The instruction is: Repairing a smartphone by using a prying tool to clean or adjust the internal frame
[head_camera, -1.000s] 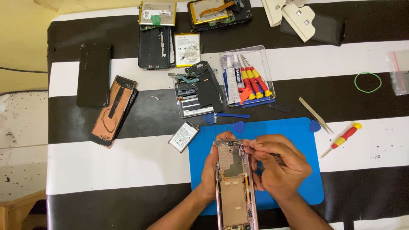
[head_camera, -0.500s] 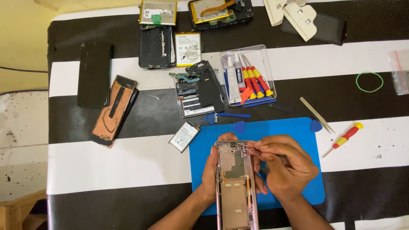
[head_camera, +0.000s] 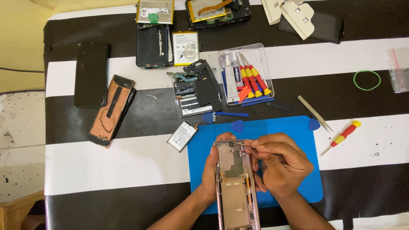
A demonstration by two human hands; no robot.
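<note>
Black-and-white striped cloth is spread over the table, with a blue work mat laid near the front edge. An opened pink phone is held upright over the mat, gripped along its side by the left hand. The right hand is closed around a thin tool, too small to identify, pressed at the phone's top corner. A small battery lies just beside the mat. A slip could likely scratch the exposed internals, since the tool is pushed sideways
</note>
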